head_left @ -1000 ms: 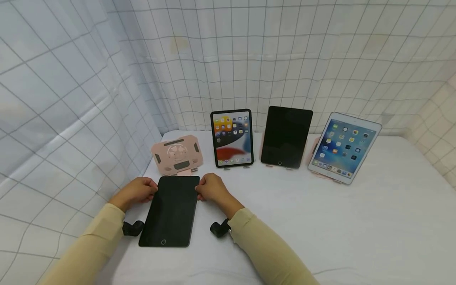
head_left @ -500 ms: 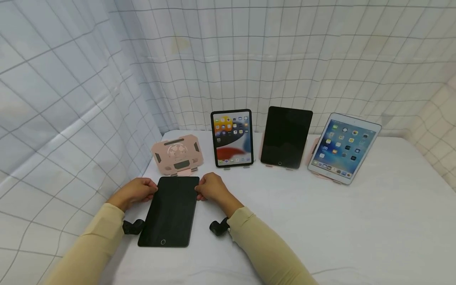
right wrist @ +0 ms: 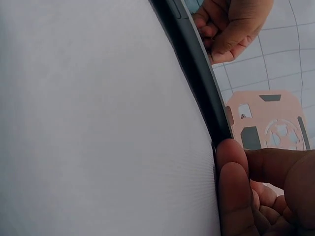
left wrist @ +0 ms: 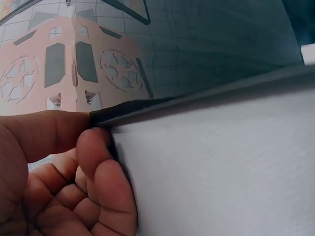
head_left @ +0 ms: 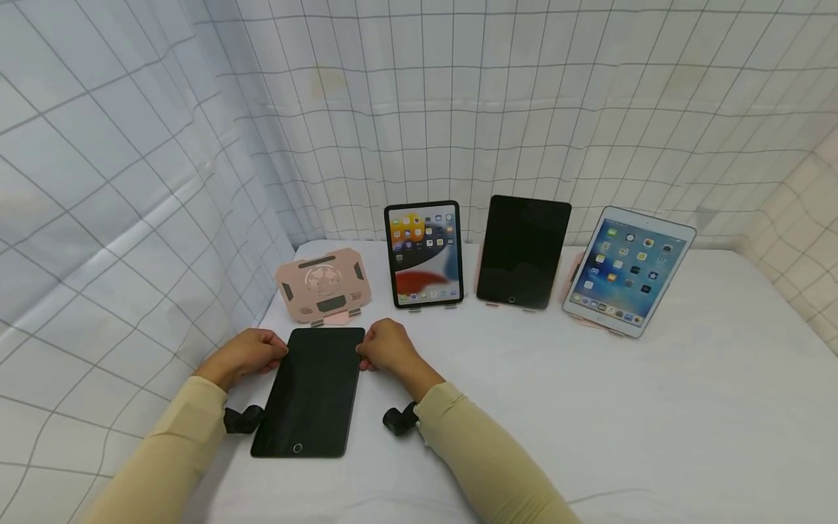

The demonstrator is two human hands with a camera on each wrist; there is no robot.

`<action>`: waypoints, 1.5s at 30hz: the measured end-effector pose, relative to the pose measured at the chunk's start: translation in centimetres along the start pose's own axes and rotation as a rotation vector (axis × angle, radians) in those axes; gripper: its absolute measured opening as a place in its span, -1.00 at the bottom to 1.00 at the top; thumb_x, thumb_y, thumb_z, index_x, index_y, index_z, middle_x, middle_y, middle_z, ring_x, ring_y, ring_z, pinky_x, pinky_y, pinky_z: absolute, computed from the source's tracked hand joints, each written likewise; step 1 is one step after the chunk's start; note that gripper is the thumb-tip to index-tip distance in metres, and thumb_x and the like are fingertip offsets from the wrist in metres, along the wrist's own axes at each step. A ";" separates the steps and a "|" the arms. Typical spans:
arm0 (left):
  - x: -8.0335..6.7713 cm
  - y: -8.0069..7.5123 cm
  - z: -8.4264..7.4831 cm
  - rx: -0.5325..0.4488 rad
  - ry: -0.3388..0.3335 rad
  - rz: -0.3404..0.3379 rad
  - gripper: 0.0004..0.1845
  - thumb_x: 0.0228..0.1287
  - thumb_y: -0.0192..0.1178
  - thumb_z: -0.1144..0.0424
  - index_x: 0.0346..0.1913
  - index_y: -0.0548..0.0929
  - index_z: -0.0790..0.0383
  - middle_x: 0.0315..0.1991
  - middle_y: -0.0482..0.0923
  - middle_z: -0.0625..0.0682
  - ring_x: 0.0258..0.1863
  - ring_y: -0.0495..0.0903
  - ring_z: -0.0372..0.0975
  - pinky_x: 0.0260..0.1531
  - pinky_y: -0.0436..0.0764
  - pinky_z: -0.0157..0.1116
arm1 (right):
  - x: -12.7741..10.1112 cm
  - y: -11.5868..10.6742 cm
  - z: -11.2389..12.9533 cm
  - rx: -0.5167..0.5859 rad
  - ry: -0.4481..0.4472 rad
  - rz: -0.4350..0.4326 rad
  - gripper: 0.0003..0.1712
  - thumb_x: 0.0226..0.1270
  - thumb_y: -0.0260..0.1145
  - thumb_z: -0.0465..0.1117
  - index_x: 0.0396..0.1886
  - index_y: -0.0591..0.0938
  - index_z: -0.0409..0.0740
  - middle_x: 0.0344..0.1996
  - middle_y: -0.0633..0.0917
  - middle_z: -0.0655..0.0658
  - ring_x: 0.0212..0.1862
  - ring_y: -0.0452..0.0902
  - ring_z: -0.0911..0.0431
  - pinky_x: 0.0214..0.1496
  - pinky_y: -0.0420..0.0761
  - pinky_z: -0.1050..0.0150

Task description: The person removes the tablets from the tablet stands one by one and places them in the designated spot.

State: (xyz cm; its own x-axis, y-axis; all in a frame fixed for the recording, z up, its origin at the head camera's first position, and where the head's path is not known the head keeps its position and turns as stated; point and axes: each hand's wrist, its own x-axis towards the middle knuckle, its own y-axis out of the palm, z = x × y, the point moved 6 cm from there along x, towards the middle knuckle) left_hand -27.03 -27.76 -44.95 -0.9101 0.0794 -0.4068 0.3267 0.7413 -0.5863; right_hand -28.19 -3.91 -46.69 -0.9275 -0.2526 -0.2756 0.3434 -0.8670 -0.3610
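Left hand [head_left: 247, 352], right hand [head_left: 389, 347] | pinch glossy rectangular tablet [head_left: 310, 393] | edge [right wrist: 198, 78] possibly metal

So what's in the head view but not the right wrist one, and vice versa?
Only the head view: the black lit tablet, propped dark tablet, white tablet and sleeves. Only the right wrist view: a button-like mark on the side of the held tablet. Both: the left hand and right hand gripping that tablet, the pink stand and the gridded cloth.
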 end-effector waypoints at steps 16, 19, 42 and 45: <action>0.4 0.1 0.2 0.063 0.022 -0.018 -0.85 0.37 0.08 0.37 -0.39 0.53 0.28 -0.57 0.42 -0.02 -0.55 0.39 -0.20 -0.51 0.38 -0.30 | -0.1 -0.1 0.4 -0.082 -0.042 -0.024 -0.71 0.31 0.36 -0.37 -0.59 0.52 -0.19 -0.80 0.61 -0.03 -0.71 0.51 0.24 -0.65 0.45 0.45; 0.4 0.2 0.2 0.056 0.009 -0.012 -0.86 0.37 0.07 0.37 -0.38 0.53 0.29 -0.56 0.43 -0.02 -0.54 0.39 -0.20 -0.50 0.39 -0.30 | -0.2 -0.1 0.5 -0.096 -0.044 -0.023 -0.72 0.32 0.36 -0.36 -0.59 0.52 -0.19 -0.79 0.61 -0.04 -0.70 0.52 0.23 -0.64 0.45 0.44; -0.1 0.2 -5.6 0.062 0.153 -0.089 -0.70 0.47 0.04 0.22 -0.06 0.56 0.46 -0.30 0.56 0.14 -0.32 0.52 -0.13 -0.33 0.56 -0.28 | -0.3 -6.0 0.4 0.132 -0.120 -0.003 -0.88 0.43 0.31 -0.19 -0.17 0.62 -0.15 -0.24 0.70 -0.22 -0.32 0.67 0.07 -0.23 0.69 0.27; 0.5 0.6 -7.8 0.024 0.198 -0.079 -0.68 0.47 0.06 0.21 -0.01 0.55 0.46 -0.20 0.57 0.20 -0.28 0.56 -0.13 -0.24 0.62 -0.28 | -0.3 -8.0 0.6 0.127 -0.144 -0.039 -0.87 0.45 0.29 -0.19 -0.14 0.61 -0.16 -0.17 0.69 -0.28 -0.25 0.68 0.01 -0.17 0.69 0.25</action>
State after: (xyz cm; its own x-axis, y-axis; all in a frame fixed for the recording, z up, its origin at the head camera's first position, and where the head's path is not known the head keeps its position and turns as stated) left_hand -29.29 -22.05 -40.08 -0.9646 0.1528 -0.2149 0.2563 0.7345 -0.6283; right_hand -30.76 2.82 -43.20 -0.9545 -0.2683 -0.1303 0.2936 -0.9224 -0.2511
